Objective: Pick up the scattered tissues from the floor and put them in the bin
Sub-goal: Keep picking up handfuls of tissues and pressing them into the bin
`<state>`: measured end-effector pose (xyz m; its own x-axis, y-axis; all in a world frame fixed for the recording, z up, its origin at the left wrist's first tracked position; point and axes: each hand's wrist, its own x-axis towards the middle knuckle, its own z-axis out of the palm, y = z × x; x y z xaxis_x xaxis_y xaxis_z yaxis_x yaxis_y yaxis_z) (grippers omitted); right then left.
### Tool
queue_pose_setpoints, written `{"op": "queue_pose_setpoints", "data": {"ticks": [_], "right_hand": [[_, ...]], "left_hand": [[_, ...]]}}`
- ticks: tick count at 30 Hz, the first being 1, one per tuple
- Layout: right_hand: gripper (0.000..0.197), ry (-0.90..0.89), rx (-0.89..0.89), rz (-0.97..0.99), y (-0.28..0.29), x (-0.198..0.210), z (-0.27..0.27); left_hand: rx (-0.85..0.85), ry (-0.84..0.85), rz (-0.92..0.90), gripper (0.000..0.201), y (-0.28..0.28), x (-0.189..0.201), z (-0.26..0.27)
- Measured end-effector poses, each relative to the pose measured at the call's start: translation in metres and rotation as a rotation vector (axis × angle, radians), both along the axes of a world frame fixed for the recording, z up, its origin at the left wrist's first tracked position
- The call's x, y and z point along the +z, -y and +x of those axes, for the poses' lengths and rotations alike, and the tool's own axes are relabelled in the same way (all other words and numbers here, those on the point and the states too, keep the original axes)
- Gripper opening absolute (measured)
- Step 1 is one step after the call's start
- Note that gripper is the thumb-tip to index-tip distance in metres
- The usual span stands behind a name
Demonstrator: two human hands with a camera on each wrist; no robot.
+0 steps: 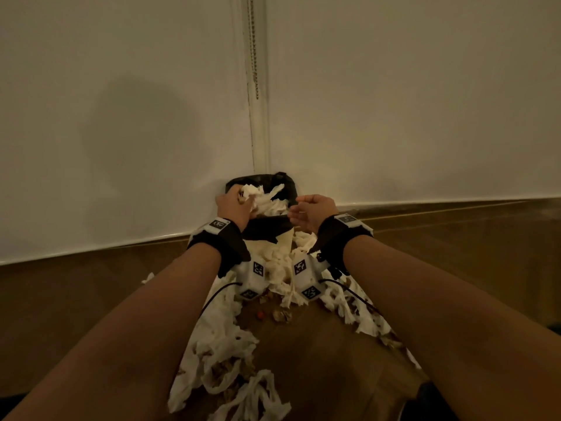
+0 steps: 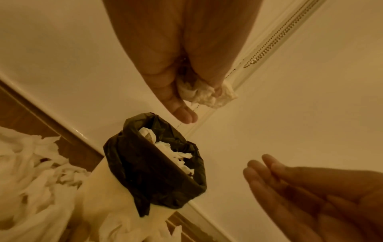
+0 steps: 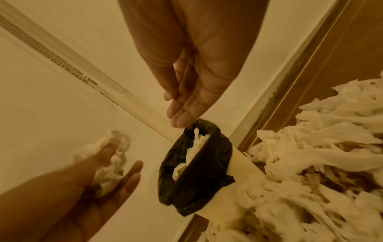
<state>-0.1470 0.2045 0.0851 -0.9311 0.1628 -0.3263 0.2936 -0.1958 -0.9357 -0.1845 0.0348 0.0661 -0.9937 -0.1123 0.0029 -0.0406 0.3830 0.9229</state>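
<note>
A small cream bin (image 1: 283,238) lined with a black bag (image 2: 145,172) stands in the room's corner, with crumpled tissues (image 2: 176,157) inside it. My left hand (image 1: 233,206) hovers over the bin's left rim and grips a wad of white tissue (image 2: 205,94), also seen in the right wrist view as a wad (image 3: 113,163). My right hand (image 1: 312,212) hangs at the bin's right rim, fingers straight and relaxed, holding nothing (image 3: 186,104). Many torn tissues (image 1: 221,344) lie scattered on the wooden floor before the bin.
White walls meet in a corner behind the bin, with a bead chain (image 1: 253,47) hanging there. A white skirting (image 1: 91,247) runs along the wooden floor (image 1: 318,360). Brown crumbs and bits (image 1: 280,314) lie among the tissues. More tissue (image 1: 358,314) trails to the right.
</note>
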Motion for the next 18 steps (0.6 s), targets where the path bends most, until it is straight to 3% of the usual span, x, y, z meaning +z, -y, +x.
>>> {"op": "queue_pose_setpoints", "data": {"ticks": [4, 10, 14, 18], "right_hand": [[0.015, 0.039, -0.008, 0.118, 0.006, -0.035, -0.011], [0.011, 0.009, -0.018, 0.243, 0.005, -0.052, -0.029], [0.019, 0.001, -0.016, 0.339, 0.0, -0.053, -0.044], [0.014, -0.011, 0.017, 0.39, 0.001, -0.051, -0.06]], "left_hand": [[0.076, -0.037, -0.18, 0.035, 0.015, -0.009, -0.023], [0.171, -0.109, -0.204, 0.029, 0.026, -0.023, -0.044], [0.105, -0.102, -0.243, 0.026, 0.016, -0.03, -0.054], [0.059, -0.093, -0.33, 0.037, 0.007, -0.033, -0.066]]}}
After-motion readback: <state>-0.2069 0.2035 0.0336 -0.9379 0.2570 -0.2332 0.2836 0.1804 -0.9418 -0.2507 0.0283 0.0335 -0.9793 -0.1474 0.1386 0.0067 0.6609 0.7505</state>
